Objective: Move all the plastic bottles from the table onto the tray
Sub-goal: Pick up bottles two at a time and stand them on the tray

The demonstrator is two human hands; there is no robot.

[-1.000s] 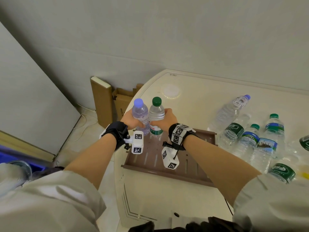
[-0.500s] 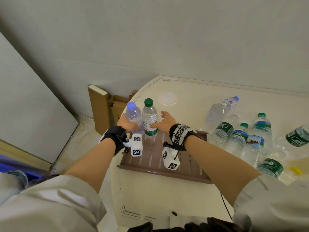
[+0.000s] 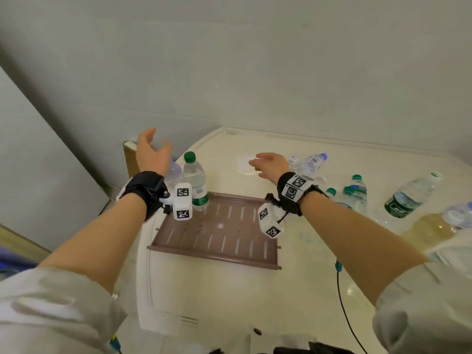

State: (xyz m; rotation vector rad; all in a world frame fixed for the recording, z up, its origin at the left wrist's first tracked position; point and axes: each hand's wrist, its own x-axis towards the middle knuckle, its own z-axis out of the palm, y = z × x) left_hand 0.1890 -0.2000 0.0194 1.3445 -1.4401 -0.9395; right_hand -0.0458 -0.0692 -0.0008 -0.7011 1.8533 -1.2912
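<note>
A brown slatted tray lies on the cream table. Two bottles stand upright at its far left corner: a green-capped one and a clear one, partly hidden behind my left wrist. My left hand is raised above them, fingers apart and holding nothing. Open and empty too, my right hand hovers over the table beyond the tray's far right corner. To the right, several more bottles lie or stand on the table, among them a blue-capped one and a green-labelled one.
A cardboard box leans against the wall left of the table. A round white disc sits on the table behind the tray. A black cable hangs over the table's front right. Marker cubes hang from both of my wrist straps.
Both hands have let go of the two bottles, which now stand on the tray. My left hand has lifted up and away; my right hand has moved right toward the loose bottles.
</note>
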